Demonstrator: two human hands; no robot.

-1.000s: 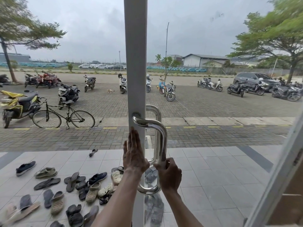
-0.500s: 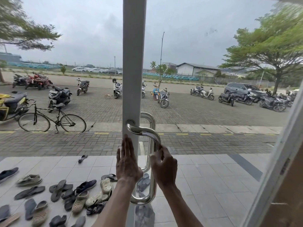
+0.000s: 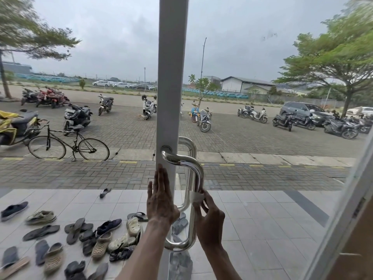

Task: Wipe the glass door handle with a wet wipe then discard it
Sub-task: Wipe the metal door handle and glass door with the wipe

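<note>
A polished steel pull handle [image 3: 198, 174] curves out from the white door frame [image 3: 172, 77] of the glass door. A small white wet wipe [image 3: 196, 197] is wrapped around the handle's vertical bar, about halfway down. My right hand [image 3: 209, 223] pinches the wipe against the bar with its fingertips. My left hand [image 3: 161, 201] lies flat on the door frame with fingers straight and pointing up, just left of the handle, holding nothing.
Through the glass lie several sandals and shoes [image 3: 96, 237] on a tiled porch. Beyond stand a bicycle [image 3: 68, 144], parked motorbikes [image 3: 204, 120] and a car on paving. Another white frame [image 3: 343, 209] slants down the right edge.
My right hand slid up the bar from its low end, then settled near the middle, where the wipe now shows. The left hand stays flat on the frame. The camera view shifted slightly.
</note>
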